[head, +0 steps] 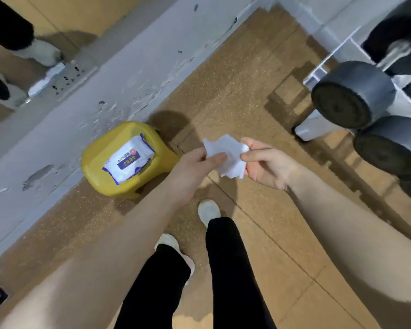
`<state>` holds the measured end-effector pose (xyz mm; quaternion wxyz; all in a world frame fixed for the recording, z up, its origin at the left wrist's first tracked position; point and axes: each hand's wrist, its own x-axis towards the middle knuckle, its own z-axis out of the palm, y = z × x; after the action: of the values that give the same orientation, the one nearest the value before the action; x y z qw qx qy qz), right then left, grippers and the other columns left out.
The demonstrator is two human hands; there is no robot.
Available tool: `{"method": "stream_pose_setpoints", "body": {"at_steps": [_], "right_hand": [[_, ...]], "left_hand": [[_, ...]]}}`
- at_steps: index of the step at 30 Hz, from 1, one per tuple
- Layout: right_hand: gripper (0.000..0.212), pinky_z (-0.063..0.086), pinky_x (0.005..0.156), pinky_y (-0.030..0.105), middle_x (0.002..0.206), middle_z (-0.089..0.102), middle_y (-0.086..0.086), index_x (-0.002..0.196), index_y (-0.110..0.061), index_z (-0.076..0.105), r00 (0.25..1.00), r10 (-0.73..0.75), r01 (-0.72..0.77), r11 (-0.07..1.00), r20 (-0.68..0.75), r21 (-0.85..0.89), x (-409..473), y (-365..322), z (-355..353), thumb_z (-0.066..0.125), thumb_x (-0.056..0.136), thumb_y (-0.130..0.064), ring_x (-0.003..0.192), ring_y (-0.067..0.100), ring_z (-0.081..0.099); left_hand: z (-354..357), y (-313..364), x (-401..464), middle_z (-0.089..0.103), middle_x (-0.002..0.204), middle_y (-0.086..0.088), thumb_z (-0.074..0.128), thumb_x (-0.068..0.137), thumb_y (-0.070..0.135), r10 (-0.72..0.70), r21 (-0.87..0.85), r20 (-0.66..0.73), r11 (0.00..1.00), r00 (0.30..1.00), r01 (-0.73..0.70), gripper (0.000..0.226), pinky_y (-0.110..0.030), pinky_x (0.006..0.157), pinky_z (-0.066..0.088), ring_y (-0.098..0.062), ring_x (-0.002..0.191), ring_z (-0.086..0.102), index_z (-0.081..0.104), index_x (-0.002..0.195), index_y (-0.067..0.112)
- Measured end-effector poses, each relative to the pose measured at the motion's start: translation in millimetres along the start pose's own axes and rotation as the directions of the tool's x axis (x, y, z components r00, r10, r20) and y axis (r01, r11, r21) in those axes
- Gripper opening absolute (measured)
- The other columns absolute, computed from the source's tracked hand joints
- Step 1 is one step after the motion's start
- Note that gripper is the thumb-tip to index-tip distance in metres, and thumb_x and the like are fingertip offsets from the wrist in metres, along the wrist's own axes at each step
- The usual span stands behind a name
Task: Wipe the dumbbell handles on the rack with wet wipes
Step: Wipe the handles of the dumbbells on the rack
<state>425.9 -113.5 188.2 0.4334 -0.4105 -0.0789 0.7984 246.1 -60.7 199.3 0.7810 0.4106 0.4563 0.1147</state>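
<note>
Both forearms outstretched, left hand (pixel 195 169) and right hand (pixel 266 162) each pinching with thumb and fingers.

A yellow plastic stool (pixel 100 162) stands on the brown speckled floor (pixel 235 74), close against a grey-white wall (pixel 86 96) with flaking paint. Two white shoes (pixel 208 211) and black trouser legs (pixel 230 269) show below, planted on the floor near the stool.

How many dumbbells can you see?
3: one on the rack's near end, one below it, one farther back. More may be hidden off-frame.
</note>
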Motion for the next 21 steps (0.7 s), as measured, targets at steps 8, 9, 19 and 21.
{"method": "stream_pose_setpoints", "body": {"at_steps": [8, 9, 19, 21], "right_hand": [[0.071, 0.057, 0.074, 0.035, 0.103, 0.067, 0.012, 0.104, -0.008, 0.067, 0.988, -0.078, 0.089, 0.993, -0.136, 0.074, -118.4, -32.8, -17.2, 0.094, 0.041, -0.023, 0.09, 0.023, 0.068], [0.065, 0.057, 0.072, 0.034, 0.093, 0.066, 0.011, 0.1, -0.009, 0.069, 0.988, -0.056, 0.065, 0.996, -0.142, 0.057, -129.5, -34.6, -20.0, 0.093, 0.043, -0.03, 0.085, 0.021, 0.068], [0.022, 0.055, 0.08, 0.029, 0.118, 0.064, 0.004, 0.1, -0.019, 0.055, 0.926, -0.183, 0.219, 0.973, -0.331, 0.073, -202.9, -95.2, -75.0, 0.064, 0.08, -0.023, 0.105, 0.02, 0.062], [0.032, 0.047, 0.09, 0.024, 0.125, 0.058, -0.004, 0.12, -0.022, 0.05, 0.917, -0.234, 0.219, 0.972, -0.322, -0.082, -212.0, -114.2, -84.3, 0.054, 0.09, -0.015, 0.114, 0.013, 0.054]], "left_hand": [[91.0, 48.9, -23.8, 0.065, 0.117, -0.008, 0.053, 0.093, 0.017, -0.066, -0.003, 0.171, 0.998, 0.983, 0.068, 0.025, -0.034, 0.091, 0.051, -0.021, 0.106, 0.063, 0.055, 0.117, 0.011], [102.5, 54.8, -23.8, 0.065, 0.113, -0.007, 0.054, 0.092, 0.018, -0.076, 0.028, 0.17, 0.997, 0.982, 0.072, 0.022, -0.035, 0.089, 0.051, -0.021, 0.102, 0.064, 0.056, 0.113, 0.013], [208.3, 104.0, 3.8, 0.063, 0.083, 0.003, 0.052, 0.094, 0.018, -0.102, 0.299, 0.186, 0.953, 0.977, 0.042, 0.01, -0.017, 0.064, 0.051, -0.004, 0.072, 0.063, 0.059, 0.099, 0.012], [233.0, 113.8, 12.6, 0.064, 0.086, 0.008, 0.054, 0.093, 0.022, -0.099, 0.441, 0.217, 0.898, 0.971, -0.007, 0.015, -0.008, 0.057, 0.047, -0.001, 0.074, 0.062, 0.061, 0.104, 0.014]]}}
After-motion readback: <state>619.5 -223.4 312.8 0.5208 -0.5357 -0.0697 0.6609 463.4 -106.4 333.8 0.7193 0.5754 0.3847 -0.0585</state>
